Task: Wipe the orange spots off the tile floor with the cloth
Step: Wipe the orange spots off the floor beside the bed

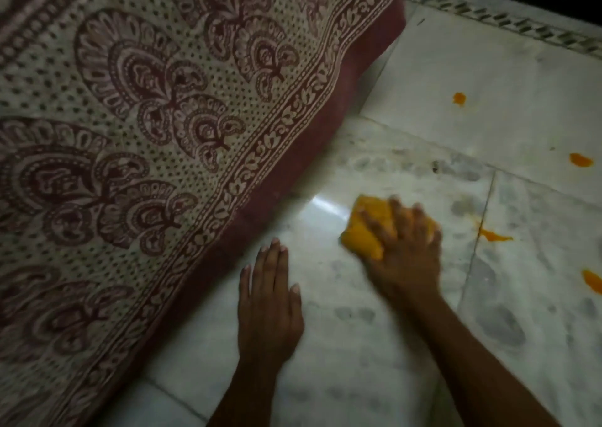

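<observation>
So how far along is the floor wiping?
Partway. The tile around the hands shows no orange. The right hand presses the cloth down; the left hand lies flat, empty. Four spots remain to the right.

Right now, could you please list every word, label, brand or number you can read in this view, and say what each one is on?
None: no readable text appears anywhere.
Patterned bedspread: printed motifs and dots only, no letters.
Orange cloth under the right hand: no label visible.
Tile floor and its border strip: decorative marks, not writing.
</observation>
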A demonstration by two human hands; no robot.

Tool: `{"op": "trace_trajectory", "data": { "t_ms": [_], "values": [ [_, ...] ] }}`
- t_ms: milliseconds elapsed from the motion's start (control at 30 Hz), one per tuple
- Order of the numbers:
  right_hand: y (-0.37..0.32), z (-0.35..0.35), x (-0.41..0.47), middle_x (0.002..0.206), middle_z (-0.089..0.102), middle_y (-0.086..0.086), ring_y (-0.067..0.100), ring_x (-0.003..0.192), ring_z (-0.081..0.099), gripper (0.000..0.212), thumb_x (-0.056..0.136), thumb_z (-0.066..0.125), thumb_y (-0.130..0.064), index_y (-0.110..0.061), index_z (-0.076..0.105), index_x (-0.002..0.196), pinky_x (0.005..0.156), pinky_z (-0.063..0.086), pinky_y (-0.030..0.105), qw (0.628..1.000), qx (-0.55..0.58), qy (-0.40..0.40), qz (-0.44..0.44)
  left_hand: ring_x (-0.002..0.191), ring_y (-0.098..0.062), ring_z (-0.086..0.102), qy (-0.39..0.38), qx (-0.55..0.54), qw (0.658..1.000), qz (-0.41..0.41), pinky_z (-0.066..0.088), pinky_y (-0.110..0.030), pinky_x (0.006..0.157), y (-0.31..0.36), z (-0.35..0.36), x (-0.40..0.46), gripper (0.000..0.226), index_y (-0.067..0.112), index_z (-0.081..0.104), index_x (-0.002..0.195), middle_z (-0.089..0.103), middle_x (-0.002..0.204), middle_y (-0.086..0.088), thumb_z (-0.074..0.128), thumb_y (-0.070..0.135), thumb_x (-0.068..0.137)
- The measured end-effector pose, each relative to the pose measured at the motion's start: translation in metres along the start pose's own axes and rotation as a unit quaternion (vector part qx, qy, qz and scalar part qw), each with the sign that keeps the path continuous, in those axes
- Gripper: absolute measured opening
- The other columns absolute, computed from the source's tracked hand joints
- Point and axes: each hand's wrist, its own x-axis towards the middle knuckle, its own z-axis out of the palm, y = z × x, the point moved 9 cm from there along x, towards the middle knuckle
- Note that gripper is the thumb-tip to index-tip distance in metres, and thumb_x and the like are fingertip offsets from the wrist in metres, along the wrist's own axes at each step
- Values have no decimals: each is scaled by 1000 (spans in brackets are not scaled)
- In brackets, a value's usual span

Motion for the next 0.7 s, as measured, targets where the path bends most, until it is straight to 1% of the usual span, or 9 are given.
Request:
{"op": "trace_trajectory", "data": {
  "t_ms": [67,133,167,233,300,400,533,633,700],
  "values": [
    [25,-8,36,174,12,-3,39,159,3,67,90,30,-79,-63,20,154,123,5,68,991,-3,15,132,158,-21,27,2,-5,1000,-3,26,-50,127,-1,-1,2,64,12,35,161,29,171,-4,44,29,100],
    [12,-4,81,174,8,-3,41,159,-4,66,91,29,-81,-62,17,154,121,-2,71,979,29,23,198,159,-19,24,-2,-5,1000,-6,23,-49,128,-1,1,0,65,13,33,162,27,172,-3,46,29,100],
    [-4,2,100,174,8,-3,42,158,-5,66,92,29,-80,-61,18,154,119,-3,73,979,40,12,199,160,-18,22,-8,-8,1000,-6,22,-49,128,-1,2,0,66,14,32,162,26,172,-2,45,29,100],
    [-46,15,110,174,12,-2,41,159,0,64,96,30,-77,-57,22,155,120,-2,72,994,39,-6,103,160,-17,22,-8,-12,1000,-13,23,-49,128,-1,3,-1,65,15,32,162,26,172,-1,45,30,100],
    [-74,20,71,172,21,-2,40,159,10,63,95,36,-76,-54,33,153,123,2,69,1000,14,6,-16,158,-19,27,-10,-20,1000,-12,25,-50,127,-2,0,0,64,14,36,160,30,171,-2,44,30,99],
    [-44,12,-20,172,21,-5,36,159,15,67,88,40,-80,-60,33,151,123,10,63,996,7,-6,-93,153,-23,39,-13,-55,997,44,28,-52,124,4,-2,-3,57,12,51,152,40,166,-1,44,26,97],
    [63,-12,-18,174,11,-8,36,159,9,74,81,27,-88,-65,23,151,124,9,63,1000,-3,-12,18,149,-18,43,-12,-132,981,144,25,-41,127,30,1,1,57,10,58,146,46,160,1,44,18,91],
    [84,-17,44,174,4,-11,36,160,-2,70,86,27,-90,-68,13,151,123,0,65,993,1,-4,114,154,-17,35,-6,-105,976,192,18,-41,130,68,13,56,55,9,51,151,42,164,-4,45,19,97],
    [82,-10,63,174,2,-12,35,160,-6,68,88,27,-88,-67,13,151,123,-4,67,992,13,5,124,156,-19,31,-27,-96,981,165,18,-47,130,94,37,104,58,10,44,156,36,168,-5,43,26,100]
  ]
}}
